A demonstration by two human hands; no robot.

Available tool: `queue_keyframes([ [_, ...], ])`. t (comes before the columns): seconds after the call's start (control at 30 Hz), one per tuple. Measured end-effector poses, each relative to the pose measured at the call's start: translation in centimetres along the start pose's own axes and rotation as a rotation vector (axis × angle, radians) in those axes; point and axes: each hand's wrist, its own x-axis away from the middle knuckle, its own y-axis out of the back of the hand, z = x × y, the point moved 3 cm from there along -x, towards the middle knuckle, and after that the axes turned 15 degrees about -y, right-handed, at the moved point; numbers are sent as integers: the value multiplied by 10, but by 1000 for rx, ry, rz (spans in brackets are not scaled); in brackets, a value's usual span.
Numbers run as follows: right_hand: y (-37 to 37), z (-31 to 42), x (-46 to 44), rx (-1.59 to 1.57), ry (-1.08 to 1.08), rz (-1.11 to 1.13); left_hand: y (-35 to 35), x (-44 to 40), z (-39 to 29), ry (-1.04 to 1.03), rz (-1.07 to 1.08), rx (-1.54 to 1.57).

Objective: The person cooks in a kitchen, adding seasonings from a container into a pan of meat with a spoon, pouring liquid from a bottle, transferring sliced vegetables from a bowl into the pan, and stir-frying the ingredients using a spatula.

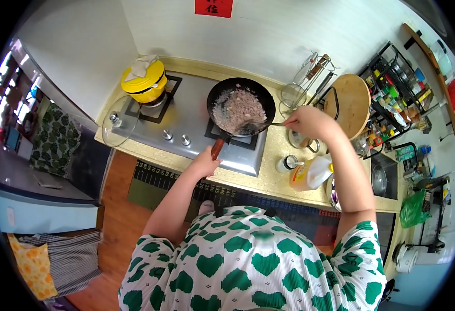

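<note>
A black frying pan [267, 95] sits on the right burner of the stove, with pale pinkish minced meat [240, 106] spread inside. My left hand [203, 164] is closed on the end of the pan's reddish-brown handle [217, 149]. Over the pan's right rim, my right hand [310, 123] grips the handle of a spatula [264, 124]. Its blade rests among the meat at the lower right of the pan, partly hidden by it.
A yellow pot [152, 94] stands on the left burner, a glass lid [119, 122] near it at the counter's left edge. Below my right forearm are an oil jug [308, 175] and a small jar [286, 164]. Round wooden board [353, 106] and spice rack [393, 98] stand right.
</note>
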Motion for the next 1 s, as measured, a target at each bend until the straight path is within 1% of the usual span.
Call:
queue_keyframes([
  [0.03,-4,13,10,-181,-183,94,0,1,-2,-4,5,4],
  [0.07,-19,16,-1,-91,-30,-8,1,2,-3,-7,10,7],
  [0.2,-83,22,-28,-142,87,-245,1,3,-5,-5,12,7],
  [0.23,-93,25,-31,-236,112,-278,0,3,-5,-1,18,1],
  [0.27,-110,21,-46,-218,109,-295,1,3,-6,4,25,-7],
  [0.33,-126,24,-61,-198,10,-326,0,3,-4,4,27,-14],
  [0.43,-127,19,-58,-331,57,-353,1,1,-4,-7,20,-21],
  [0.53,-101,6,-36,-174,148,-256,1,1,-2,-17,11,-20],
  [0.6,-69,0,-15,-20,150,-146,0,1,0,-10,18,-23],
  [0.67,-48,-17,-18,56,168,-78,1,0,-1,8,36,-36],
  [0.77,-31,1,-13,116,205,-117,2,3,-5,23,37,-18],
  [0.87,-75,13,-56,67,196,-240,1,4,-9,23,12,-49],
  [0.9,-80,22,-61,43,260,-300,1,3,-8,19,12,-37],
  [1.0,-89,21,-65,-1,204,-294,2,4,-5,24,13,-16],
])
